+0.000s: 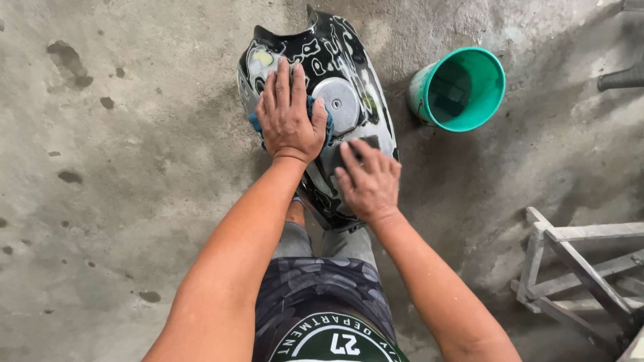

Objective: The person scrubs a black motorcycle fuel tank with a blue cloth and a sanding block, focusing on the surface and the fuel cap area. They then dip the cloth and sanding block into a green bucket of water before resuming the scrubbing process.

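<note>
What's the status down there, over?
Left hand pressing blue cloth on black fuel tank. Right hand flat on tank. Green bucket alongside, apart.

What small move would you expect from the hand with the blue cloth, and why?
Probably a short wipe toward the round metal cap: the left hand presses the blue cloth flat on the black tank beside it, while the right hand steadies the tank's near end.
</note>
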